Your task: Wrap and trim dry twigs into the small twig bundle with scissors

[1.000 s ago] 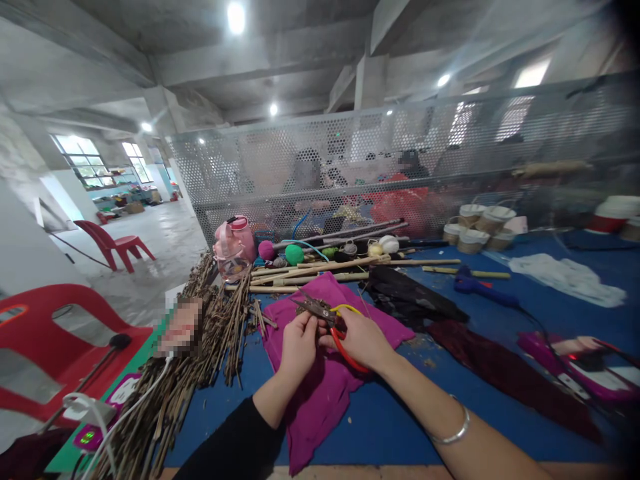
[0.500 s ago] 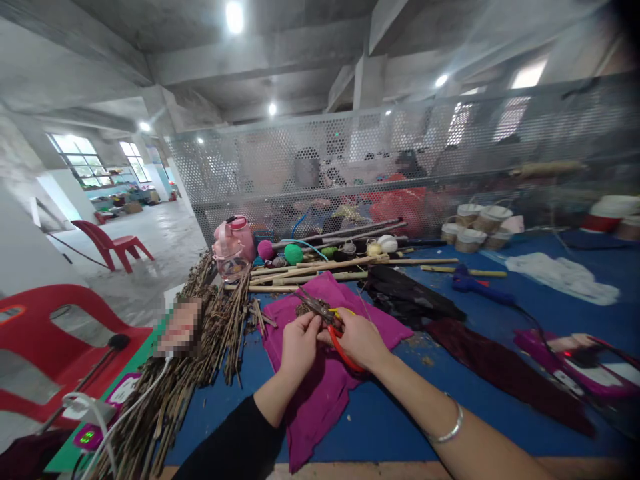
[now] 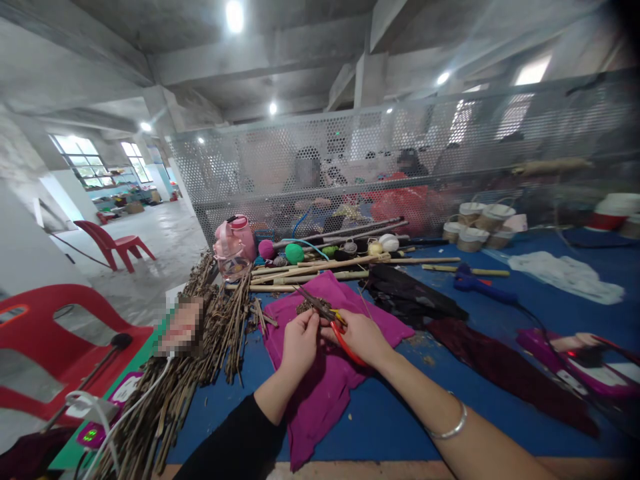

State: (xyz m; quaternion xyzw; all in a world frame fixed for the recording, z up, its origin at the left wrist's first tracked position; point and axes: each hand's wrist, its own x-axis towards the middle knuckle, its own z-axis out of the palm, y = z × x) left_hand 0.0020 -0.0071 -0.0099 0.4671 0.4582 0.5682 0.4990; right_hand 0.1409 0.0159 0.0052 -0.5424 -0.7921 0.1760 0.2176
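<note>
My right hand (image 3: pixel 356 335) is closed round the red and yellow handles of a pair of scissors (image 3: pixel 346 345), whose dark blades point up and to the left. Close beside it, my left hand (image 3: pixel 301 339) is pinched, with its fingertips by the blades; whatever it holds is too small to make out. Under the blades a small brown dried clump (image 3: pixel 306 306) rests on a magenta cloth (image 3: pixel 316 427). The cloth lies on the blue tabletop (image 3: pixel 390 423).
Dried stalks (image 3: pixel 170 393) are heaped at the left. Behind the cloth lie bamboo sticks (image 3: pixel 340 267) and yarn balls (image 3: pixel 294 253). Black cloth (image 3: pixel 413 295), a dark red cloth (image 3: pixel 510 373) and a blue glue gun (image 3: pixel 483 287) are at the right. People sit behind a perforated screen (image 3: pixel 240 167).
My left hand's fingertips have shifted slightly, drawing a little away from the scissors' handles. The scissors have turned slightly in my right hand.
</note>
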